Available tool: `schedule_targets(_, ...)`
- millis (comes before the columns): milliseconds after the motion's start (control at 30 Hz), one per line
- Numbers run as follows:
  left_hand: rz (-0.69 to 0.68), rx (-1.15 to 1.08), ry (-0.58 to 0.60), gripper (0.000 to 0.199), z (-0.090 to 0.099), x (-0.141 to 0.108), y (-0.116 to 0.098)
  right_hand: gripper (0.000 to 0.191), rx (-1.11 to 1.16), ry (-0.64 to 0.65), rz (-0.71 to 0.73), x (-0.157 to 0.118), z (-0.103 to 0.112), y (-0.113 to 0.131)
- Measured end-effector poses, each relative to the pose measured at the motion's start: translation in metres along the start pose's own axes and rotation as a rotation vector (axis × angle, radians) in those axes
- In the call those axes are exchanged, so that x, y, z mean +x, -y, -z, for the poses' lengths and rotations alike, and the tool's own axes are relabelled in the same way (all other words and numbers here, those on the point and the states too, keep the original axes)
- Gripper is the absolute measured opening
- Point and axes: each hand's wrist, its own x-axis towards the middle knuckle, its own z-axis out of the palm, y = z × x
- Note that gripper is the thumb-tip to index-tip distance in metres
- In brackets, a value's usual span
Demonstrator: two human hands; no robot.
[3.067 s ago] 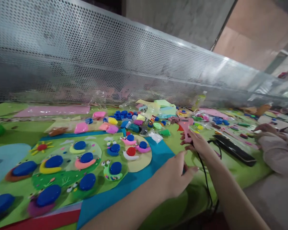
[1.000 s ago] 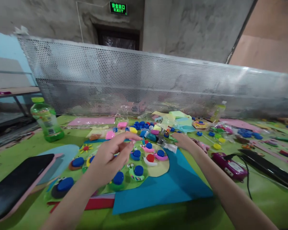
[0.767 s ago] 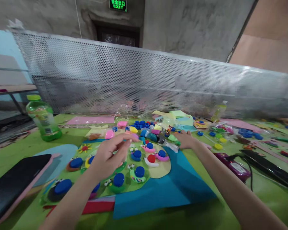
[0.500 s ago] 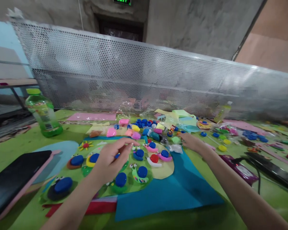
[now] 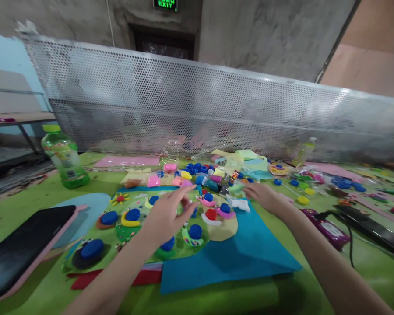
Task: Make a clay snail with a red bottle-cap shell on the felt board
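Observation:
My left hand (image 5: 170, 212) hovers over a craft board (image 5: 141, 258) of green, blue and cream sheets, thumb and forefinger apart with nothing seen between them. Around it are clay snails with bottle-cap shells: a green snail (image 5: 192, 235), a pink snail (image 5: 206, 200), a white snail with a red cap (image 5: 211, 216) and a yellow snail (image 5: 131, 217). Part of the board is hidden under that hand. Beyond the board's right side, my right hand (image 5: 261, 196) has its fingertips closed at a pale green clay packet (image 5: 237, 189), which looks blurred. A white packet (image 5: 241, 204) lies just below.
Clay packets, including a pink packet (image 5: 153, 180), and blue bottle caps (image 5: 197, 168) lie behind the board. A phone (image 5: 29, 240) and green bottle (image 5: 65, 159) are at left. At right are a purple device (image 5: 326, 229) with a cable and a black object (image 5: 371, 223).
My left hand has shifted right across the board, its thumb and forefinger spreading apart. My right fingers have drawn onto the pale green packet, which has shifted slightly. The view has tilted up a little.

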Motion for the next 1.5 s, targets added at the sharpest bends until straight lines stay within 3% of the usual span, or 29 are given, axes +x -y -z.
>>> schedule_targets(100, -0.022, -0.014, 0.062, 0.054, -0.011, 0.003, -0.008, 0.029, 0.141, 0.082, 0.213, -0.02, 0.017, 0.04)
schedule_targets(167, -0.005, -0.077, 0.128, 0.047, -0.016, 0.002, -0.013, 0.038, 0.235, 0.114, 0.328, -0.031, 0.023, 0.064)
schedule_targets(267, 0.03, -0.157, 0.165, 0.032, -0.018, 0.001, -0.018, 0.04, 0.434, 0.088, 0.351, -0.036, 0.024, 0.087)
schedule_targets(400, 0.068, -0.18, 0.105, 0.032, -0.016, 0.004, -0.015, 0.037, 0.47, 0.083, 0.378, -0.024, 0.017, 0.095)
schedule_targets(500, 0.077, -0.174, 0.067, 0.029, -0.014, 0.006, -0.01, 0.035, 0.489, 0.099, 0.409, -0.014, 0.013, 0.078)
schedule_targets(567, 0.107, -0.138, -0.011, 0.028, -0.011, 0.005, -0.006, 0.03, 0.431, 0.069, 0.305, -0.01, 0.011, 0.054)
schedule_targets(667, 0.214, -0.033, -0.202, 0.029, -0.007, 0.003, -0.002, 0.031, 0.176, -0.02, -0.075, -0.002, 0.001, 0.013)
schedule_targets(767, 0.304, 0.007, -0.287, 0.036, -0.005, 0.003, 0.0, 0.026, 0.021, 0.025, -0.311, 0.011, -0.017, -0.014)
schedule_targets(900, 0.336, -0.016, -0.261, 0.036, -0.004, 0.007, 0.0, 0.024, -0.057, 0.044, -0.423, 0.023, -0.033, -0.022)
schedule_targets(1033, 0.325, -0.041, -0.232, 0.034, -0.005, 0.009, -0.001, 0.026, -0.025, -0.051, -0.476, 0.013, -0.024, -0.019)
schedule_targets(1100, 0.326, -0.046, -0.249, 0.036, -0.005, 0.008, 0.0, 0.028, 0.038, -0.107, -0.442, 0.007, -0.015, -0.013)
schedule_targets(1167, 0.324, -0.051, -0.272, 0.038, -0.005, 0.008, 0.0, 0.03, 0.127, -0.132, -0.319, 0.01, -0.008, 0.001)
schedule_targets(1300, 0.327, -0.049, -0.326, 0.038, -0.002, 0.007, 0.004, 0.028, 0.247, -0.121, -0.044, 0.041, -0.002, 0.044)
schedule_targets(1400, 0.348, -0.011, -0.404, 0.035, 0.005, 0.005, 0.01, 0.03, 0.261, -0.188, 0.032, 0.066, 0.005, 0.072)
schedule_targets(1500, 0.357, 0.031, -0.459, 0.031, 0.012, 0.005, 0.016, 0.03, 0.239, -0.209, 0.025, 0.072, 0.015, 0.067)
